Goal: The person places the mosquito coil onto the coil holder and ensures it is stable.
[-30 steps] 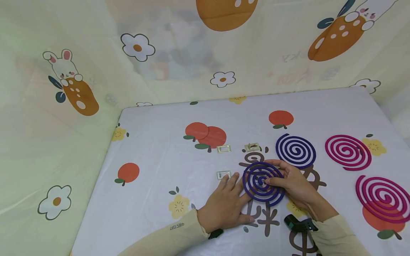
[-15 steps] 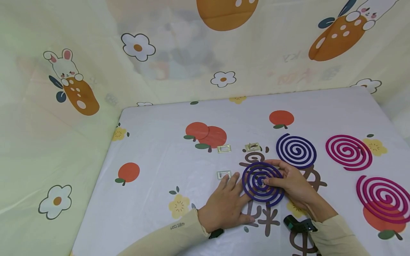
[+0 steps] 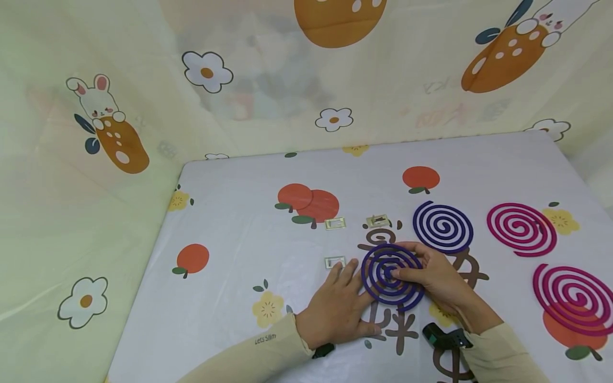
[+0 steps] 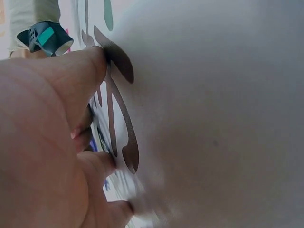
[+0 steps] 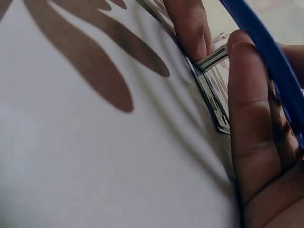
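Note:
A dark blue mosquito coil [image 3: 389,273] is held up over the table by my right hand [image 3: 438,274], thumb on top near the centre and fingers underneath. Beneath it, in the right wrist view, a small metal coil stand [image 5: 216,104] lies on the cloth with its tab bent upward. One right fingertip is at that tab, and a left fingertip [image 5: 192,35] presses close by on the stand. My left hand [image 3: 335,308] lies palm down with fingers spread, the index finger reaching under the coil. In the left wrist view its thumb [image 4: 83,66] rests on the printed cloth.
Another dark blue coil [image 3: 442,227] lies behind the right hand. Two magenta coils, one farther back [image 3: 521,229] and one nearer [image 3: 574,298], lie at the right. Three small metal stands lie ahead of the left hand, the nearest stand [image 3: 334,262] by its fingertips.
The held coil has shifted very slightly left and tilted a little, with the right hand moving along. The left hand stays in place.

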`<state>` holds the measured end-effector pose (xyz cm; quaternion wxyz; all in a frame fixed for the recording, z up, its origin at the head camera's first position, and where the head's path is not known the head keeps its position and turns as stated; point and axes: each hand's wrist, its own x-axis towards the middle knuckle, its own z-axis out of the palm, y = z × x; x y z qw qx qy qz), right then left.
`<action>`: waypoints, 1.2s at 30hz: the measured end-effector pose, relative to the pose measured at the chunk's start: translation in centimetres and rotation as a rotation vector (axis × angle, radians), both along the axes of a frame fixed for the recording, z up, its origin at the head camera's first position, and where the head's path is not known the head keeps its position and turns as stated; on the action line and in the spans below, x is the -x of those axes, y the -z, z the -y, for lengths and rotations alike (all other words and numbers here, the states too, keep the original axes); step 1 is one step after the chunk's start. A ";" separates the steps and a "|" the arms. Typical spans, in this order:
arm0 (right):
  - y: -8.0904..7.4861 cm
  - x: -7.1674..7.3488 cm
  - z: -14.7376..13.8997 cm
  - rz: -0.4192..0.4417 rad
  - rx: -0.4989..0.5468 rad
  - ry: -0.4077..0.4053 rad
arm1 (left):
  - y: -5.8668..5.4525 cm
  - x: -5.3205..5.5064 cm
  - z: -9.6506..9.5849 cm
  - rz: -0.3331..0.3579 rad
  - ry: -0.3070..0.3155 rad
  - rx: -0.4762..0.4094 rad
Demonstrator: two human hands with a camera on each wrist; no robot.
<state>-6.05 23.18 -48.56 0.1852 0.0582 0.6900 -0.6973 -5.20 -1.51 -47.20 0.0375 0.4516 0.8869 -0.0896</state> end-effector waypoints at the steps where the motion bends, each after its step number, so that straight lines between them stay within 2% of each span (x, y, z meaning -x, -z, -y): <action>1: 0.0 0.0 0.0 0.002 -0.001 -0.002 | 0.0 0.0 0.0 0.002 0.000 0.001; 9: 0.1 0.0 0.1 0.011 -0.033 0.003 | -0.2 0.0 -0.1 0.017 -0.005 0.018; 15: 0.2 -0.1 0.1 -0.002 -0.050 0.019 | -0.2 0.0 -0.2 0.046 -0.015 0.028; 36: 0.3 -0.2 0.6 -0.044 -0.094 0.055 | -0.3 0.0 -0.2 0.080 -0.021 0.031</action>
